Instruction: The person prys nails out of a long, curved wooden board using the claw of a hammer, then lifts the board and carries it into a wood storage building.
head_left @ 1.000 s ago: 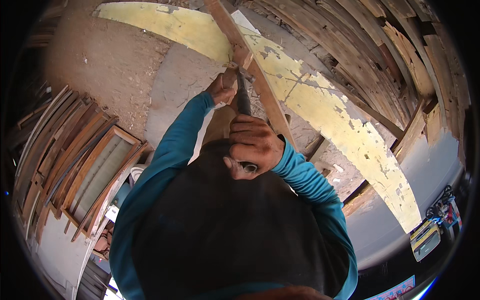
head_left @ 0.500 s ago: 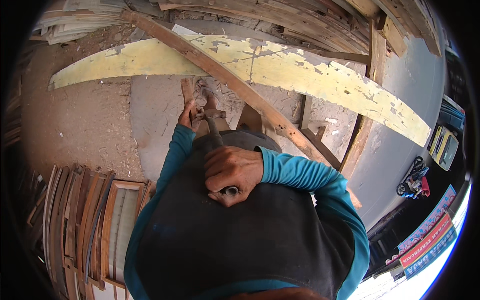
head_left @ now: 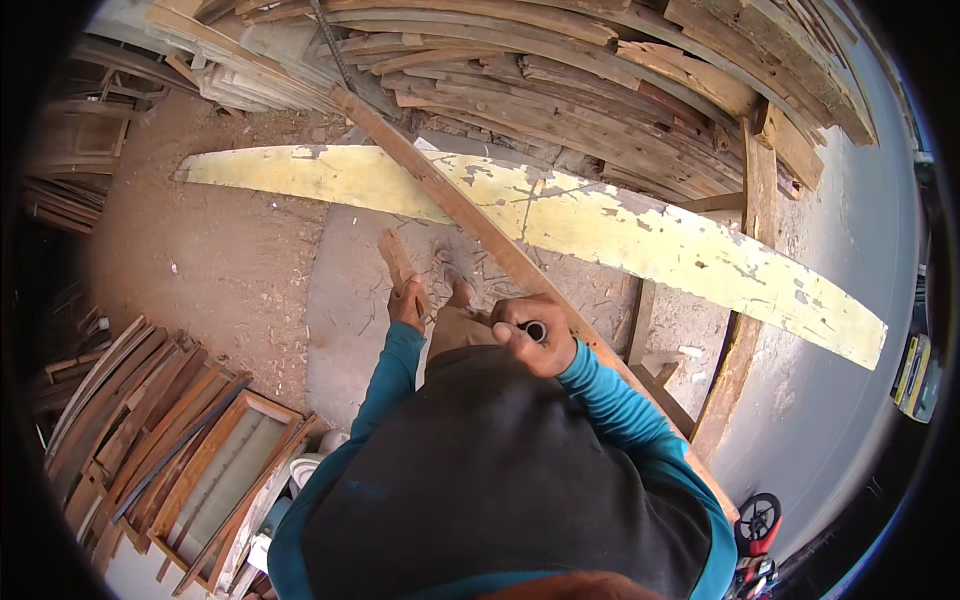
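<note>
My left hand (head_left: 407,304) is closed around the lower part of a short brown wood piece (head_left: 394,256), which points away from me. Closer to my middle, my right hand (head_left: 538,350) grips a hammer by its tubular handle (head_left: 536,330). The round, hollow handle end faces up between thumb and fingers; the hammer's head is hidden now. Just beyond the right hand, a long brown timber (head_left: 460,207) runs diagonally. It crosses a long board with peeling yellow paint (head_left: 640,236).
Stacked weathered planks (head_left: 560,110) line the far side. Wooden frames (head_left: 210,480) stand in a row at lower left. A wooden post (head_left: 728,385) supports the yellow board at right, beside a grey road (head_left: 840,420). A red motorbike (head_left: 758,525) is at lower right.
The right hand with the hammer has moved up and rightward, away from my torso. The hammer's head has gone from sight. My left hand still holds the wood piece, and the view has shifted.
</note>
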A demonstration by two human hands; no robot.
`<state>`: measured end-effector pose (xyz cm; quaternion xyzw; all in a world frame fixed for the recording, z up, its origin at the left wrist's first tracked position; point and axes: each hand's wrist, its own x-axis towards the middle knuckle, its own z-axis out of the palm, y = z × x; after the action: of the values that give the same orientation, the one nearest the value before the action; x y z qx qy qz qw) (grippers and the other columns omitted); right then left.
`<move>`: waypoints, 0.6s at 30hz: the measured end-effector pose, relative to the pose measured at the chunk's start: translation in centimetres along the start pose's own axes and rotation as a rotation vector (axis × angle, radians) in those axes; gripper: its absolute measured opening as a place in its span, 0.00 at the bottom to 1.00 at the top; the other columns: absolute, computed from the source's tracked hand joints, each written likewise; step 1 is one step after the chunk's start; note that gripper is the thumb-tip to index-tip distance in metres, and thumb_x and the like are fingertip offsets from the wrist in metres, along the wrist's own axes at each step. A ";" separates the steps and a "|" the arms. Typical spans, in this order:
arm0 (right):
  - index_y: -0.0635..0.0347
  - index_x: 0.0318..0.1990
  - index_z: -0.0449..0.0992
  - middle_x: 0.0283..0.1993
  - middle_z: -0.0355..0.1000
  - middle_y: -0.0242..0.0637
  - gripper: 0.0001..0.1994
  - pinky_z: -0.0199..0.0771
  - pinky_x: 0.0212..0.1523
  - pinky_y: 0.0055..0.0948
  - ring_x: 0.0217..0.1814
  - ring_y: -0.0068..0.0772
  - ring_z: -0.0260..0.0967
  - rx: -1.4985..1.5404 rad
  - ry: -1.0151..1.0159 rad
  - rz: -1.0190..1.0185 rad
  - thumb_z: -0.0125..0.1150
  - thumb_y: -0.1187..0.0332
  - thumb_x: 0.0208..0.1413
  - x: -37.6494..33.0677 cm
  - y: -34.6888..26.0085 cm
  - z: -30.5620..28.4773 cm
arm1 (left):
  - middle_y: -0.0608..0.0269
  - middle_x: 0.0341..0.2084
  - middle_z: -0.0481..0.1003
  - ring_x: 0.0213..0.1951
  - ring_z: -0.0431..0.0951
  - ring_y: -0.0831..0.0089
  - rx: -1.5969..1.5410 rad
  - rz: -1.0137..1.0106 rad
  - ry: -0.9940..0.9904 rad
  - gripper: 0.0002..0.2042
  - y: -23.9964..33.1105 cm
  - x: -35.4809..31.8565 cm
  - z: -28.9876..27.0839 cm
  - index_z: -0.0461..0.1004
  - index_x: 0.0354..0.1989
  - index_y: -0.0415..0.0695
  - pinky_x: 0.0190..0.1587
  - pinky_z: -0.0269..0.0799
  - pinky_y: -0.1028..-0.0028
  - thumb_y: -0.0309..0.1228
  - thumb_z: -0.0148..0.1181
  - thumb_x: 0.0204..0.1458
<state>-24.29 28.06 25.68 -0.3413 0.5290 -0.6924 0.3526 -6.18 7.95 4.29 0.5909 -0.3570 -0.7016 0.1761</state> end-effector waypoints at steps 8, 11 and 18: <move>0.58 0.23 0.63 0.14 0.54 0.31 0.19 0.63 0.29 0.34 0.18 0.31 0.56 0.373 0.597 -0.273 0.49 0.58 0.65 2.7 0.3 -13.8 | 0.43 0.52 0.72 0.54 0.73 0.55 0.574 0.235 0.177 0.39 -5.7 1.2 -1.6 0.68 0.55 0.35 0.56 0.70 0.62 0.49 0.73 0.39; 0.57 0.25 0.67 0.17 0.56 0.32 0.19 0.65 0.39 0.39 0.25 0.34 0.59 0.622 0.898 -0.324 0.47 0.56 0.65 1.1 4.5 -21.4 | 0.37 0.57 0.64 0.60 0.65 0.45 0.792 0.327 0.084 0.46 -1.7 -2.0 5.4 0.61 0.62 0.34 0.62 0.64 0.54 0.51 0.72 0.38; 0.68 0.33 0.69 0.27 0.67 0.46 0.19 0.71 0.54 0.51 0.39 0.52 0.68 0.791 1.229 -0.139 0.47 0.56 0.61 -2.1 15.8 -30.3 | 0.34 0.55 0.67 0.58 0.67 0.42 0.884 0.405 -0.057 0.49 -1.4 0.5 17.8 0.61 0.64 0.33 0.62 0.64 0.55 0.55 0.69 0.36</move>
<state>-46.81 41.76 3.77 0.2285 0.3191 -0.9187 0.0446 -23.05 13.80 3.79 0.5086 -0.7333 -0.4501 0.0312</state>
